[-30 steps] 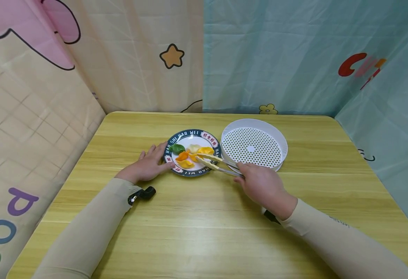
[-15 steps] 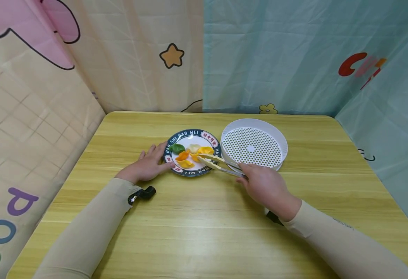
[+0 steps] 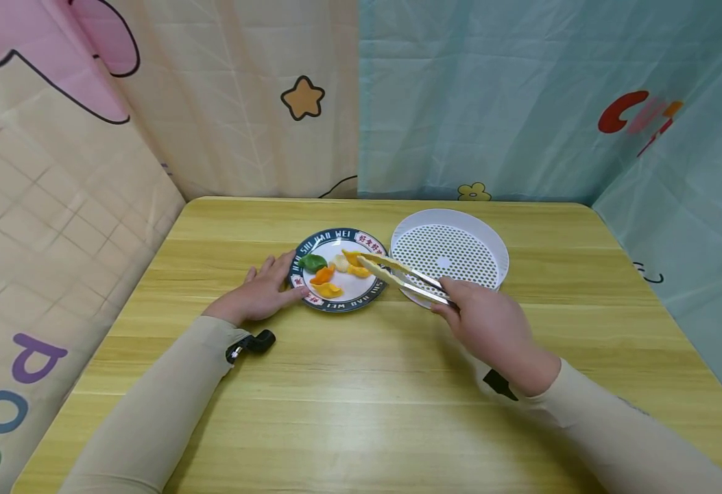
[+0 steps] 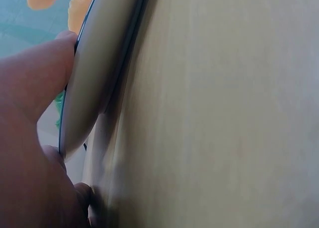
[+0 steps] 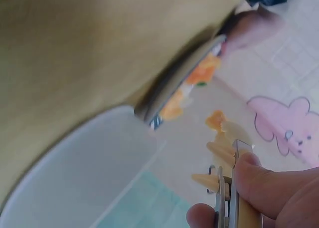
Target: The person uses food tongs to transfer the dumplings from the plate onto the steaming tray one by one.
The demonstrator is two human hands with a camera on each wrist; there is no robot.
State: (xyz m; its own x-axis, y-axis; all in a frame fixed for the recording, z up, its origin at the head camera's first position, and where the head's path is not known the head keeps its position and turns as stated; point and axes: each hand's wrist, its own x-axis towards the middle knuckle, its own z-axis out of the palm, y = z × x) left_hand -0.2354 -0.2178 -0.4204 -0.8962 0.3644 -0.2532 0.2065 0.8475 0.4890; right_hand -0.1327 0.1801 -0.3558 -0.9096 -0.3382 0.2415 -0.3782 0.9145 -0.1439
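Observation:
My left hand [image 3: 260, 293] lies at the left side of the patterned plate [image 3: 342, 307], fingers spread, thumb touching its rim. Green [image 3: 313, 263], orange [image 3: 322, 276], yellow [image 3: 328, 290] and whitish [image 3: 340, 263] dumpling-like pieces lie on the plate. In my right hand [image 3: 490, 322] are metal tongs [image 3: 419, 287] with pale yellow tips, reaching over the plate's right side. A yellow piece [image 3: 352, 256] is at the tips and looks raised in the right wrist view. The left wrist view has my thumb [image 4: 45, 68] against the plate's edge [image 4: 92, 63].
A round white perforated tray [image 3: 472, 264] stands directly right of the plate, partly under the tongs. The wooden table [image 3: 348, 398] runs back to patterned curtains [image 3: 490, 103] behind and at both sides. A black strap device [image 3: 252, 345] is on my left wrist.
My right hand and the tongs have moved slightly right. A yellow piece at the tips has shifted up and left from the plate's right-hand group. The left hand has stayed put.

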